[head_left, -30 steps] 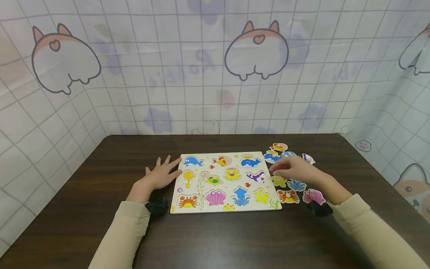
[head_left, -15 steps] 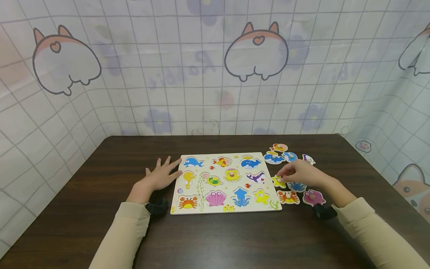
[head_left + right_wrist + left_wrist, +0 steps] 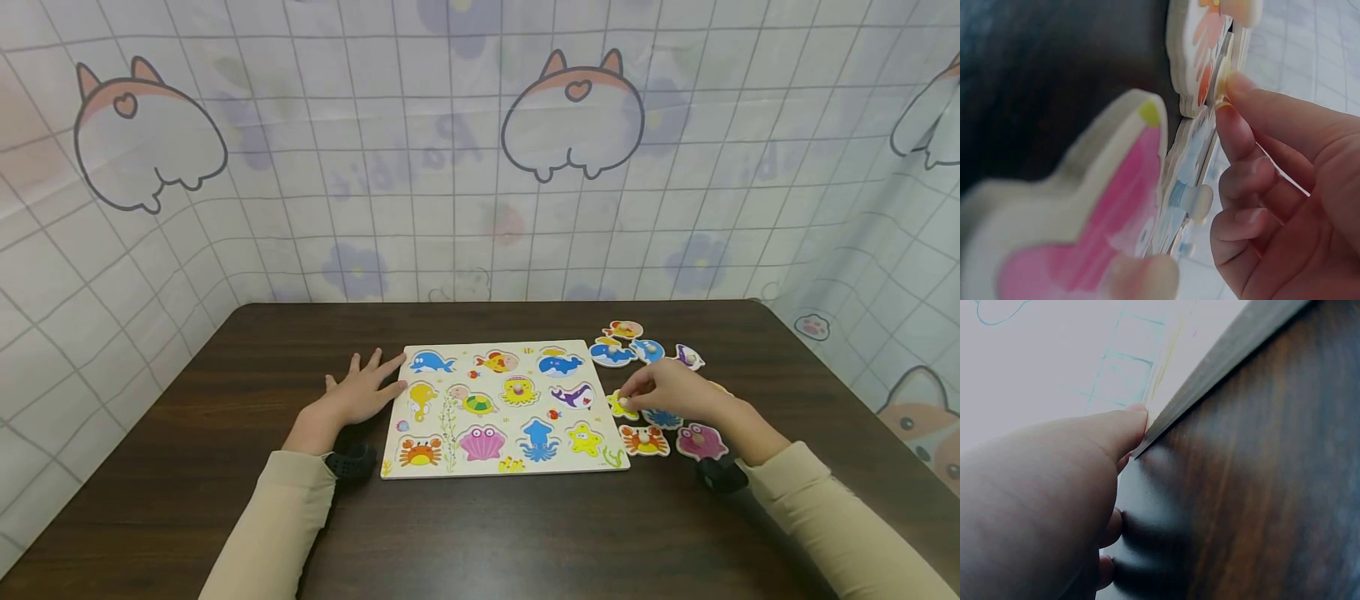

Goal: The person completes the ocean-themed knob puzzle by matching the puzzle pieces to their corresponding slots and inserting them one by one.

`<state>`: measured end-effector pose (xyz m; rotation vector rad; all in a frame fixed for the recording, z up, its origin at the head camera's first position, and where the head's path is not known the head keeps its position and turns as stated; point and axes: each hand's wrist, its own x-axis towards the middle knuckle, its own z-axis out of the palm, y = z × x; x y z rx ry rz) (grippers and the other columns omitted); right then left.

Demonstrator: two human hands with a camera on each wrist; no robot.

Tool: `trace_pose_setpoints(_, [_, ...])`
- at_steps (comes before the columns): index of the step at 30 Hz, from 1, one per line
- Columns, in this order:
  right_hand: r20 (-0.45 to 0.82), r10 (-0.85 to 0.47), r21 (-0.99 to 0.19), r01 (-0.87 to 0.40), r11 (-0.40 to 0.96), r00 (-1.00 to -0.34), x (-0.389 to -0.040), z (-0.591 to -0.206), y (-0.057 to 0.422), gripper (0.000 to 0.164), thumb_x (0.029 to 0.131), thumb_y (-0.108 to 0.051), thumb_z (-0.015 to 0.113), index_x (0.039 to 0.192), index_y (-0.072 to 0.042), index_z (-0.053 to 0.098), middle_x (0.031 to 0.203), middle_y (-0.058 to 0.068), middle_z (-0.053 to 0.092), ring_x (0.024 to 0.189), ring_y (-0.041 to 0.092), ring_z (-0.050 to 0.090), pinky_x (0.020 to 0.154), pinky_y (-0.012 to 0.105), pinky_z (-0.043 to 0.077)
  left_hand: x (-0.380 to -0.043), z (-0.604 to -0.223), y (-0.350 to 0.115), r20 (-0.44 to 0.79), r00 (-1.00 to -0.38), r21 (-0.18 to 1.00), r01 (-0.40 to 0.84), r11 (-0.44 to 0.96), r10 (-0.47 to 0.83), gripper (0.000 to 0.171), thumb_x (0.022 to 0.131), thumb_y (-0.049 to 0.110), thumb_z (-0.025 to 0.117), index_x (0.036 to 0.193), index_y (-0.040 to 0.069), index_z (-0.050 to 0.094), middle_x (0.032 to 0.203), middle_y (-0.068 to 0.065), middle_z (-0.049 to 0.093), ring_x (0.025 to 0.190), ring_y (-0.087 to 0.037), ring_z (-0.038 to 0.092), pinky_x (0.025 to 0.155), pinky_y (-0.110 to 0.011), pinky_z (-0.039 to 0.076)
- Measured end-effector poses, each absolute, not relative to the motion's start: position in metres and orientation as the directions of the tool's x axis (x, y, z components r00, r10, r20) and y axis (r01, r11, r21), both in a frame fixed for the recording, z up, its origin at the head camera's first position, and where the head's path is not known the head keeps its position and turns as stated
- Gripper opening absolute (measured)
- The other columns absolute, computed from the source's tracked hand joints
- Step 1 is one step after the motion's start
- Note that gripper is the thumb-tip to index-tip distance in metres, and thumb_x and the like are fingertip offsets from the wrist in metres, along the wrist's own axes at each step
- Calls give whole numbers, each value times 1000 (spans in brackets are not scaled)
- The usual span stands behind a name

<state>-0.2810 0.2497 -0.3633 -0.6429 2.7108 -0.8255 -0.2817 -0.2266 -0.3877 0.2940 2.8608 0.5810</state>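
A pale wooden puzzle board [image 3: 450, 417] with printed sea animals lies flat on the table in the head view. My left hand [image 3: 352, 400] has its fingers spread, thumb and index fingertip touching the board's left edge. Off the board's right side, my right hand [image 3: 678, 389] pinches the knob of a yellow starfish puzzle piece [image 3: 619, 408] between thumb and index finger. The right wrist view shows this pinch, with the other fingers of the hand [image 3: 1297, 162] curled. Beside the starfish lie a crab piece [image 3: 643, 440] and a blue squid piece [image 3: 663, 418], partly covered by the hand.
A pink shell piece [image 3: 701, 442] lies near the right wrist. Behind the right hand are a whale piece [image 3: 611, 353], a blue dolphin piece [image 3: 647, 350], a fish piece [image 3: 625, 329] and a purple piece [image 3: 688, 357]. A patterned cloth [image 3: 420, 208] hangs behind the table.
My right hand has moved slightly right and down from above the pieces and now pinches the starfish piece's knob. The left hand and the board have stayed in place.
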Motion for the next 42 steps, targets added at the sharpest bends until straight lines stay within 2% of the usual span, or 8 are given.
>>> trace_pose_setpoints(7, [-76, -468, -551, -354, 756, -881, -280, -364, 248, 11, 93, -10, 76, 101, -2, 80, 90, 1, 75, 74, 14, 61, 69, 30, 55, -281, -388, -227, -163, -958, 407, 152, 901, 235, 67, 109, 49, 43, 166, 19, 22, 168, -27, 4, 150, -55, -8, 106, -83, -6])
trace_pose_setpoints(18, [-75, -452, -533, -347, 771, -889, -273, -355, 246, 17, 95, -15, 75, 105, -2, 79, 89, 0, 74, 74, 16, 61, 67, 32, 53, -282, -388, -227, -160, -958, 404, 155, 901, 236, 68, 109, 50, 43, 166, 20, 22, 168, -27, 4, 150, -55, -8, 106, -83, -6])
trace_pose_setpoints(29, [-11, -492, -520, -416, 747, -870, -263, -350, 238, 17, 94, -14, 77, 105, -2, 80, 92, 1, 75, 74, 14, 60, 67, 29, 54, -281, -388, -227, -155, -958, 404, 163, 900, 243, 67, 109, 49, 43, 166, 19, 22, 168, -27, 5, 150, -56, -8, 105, -84, -6])
trace_pose_setpoints(36, [-10, -503, -518, -426, 742, -864, -255, -349, 230, 15, 93, -16, 78, 104, -6, 80, 97, 0, 75, 78, 14, 59, 70, 30, 54, -281, -387, -227, -151, -958, 406, 165, 899, 244, 67, 109, 48, 43, 166, 18, 23, 168, -28, 5, 149, -56, -7, 105, -84, -6])
trace_pose_setpoints(42, [4, -529, -513, -456, 727, -848, -249, -347, 222, 12, 92, -14, 79, 102, -7, 81, 95, -2, 74, 75, 13, 58, 64, 28, 53, -281, -387, -227, -151, -958, 406, 163, 899, 242, 67, 109, 48, 43, 166, 18, 22, 168, -28, 5, 149, -56, -7, 105, -84, -5])
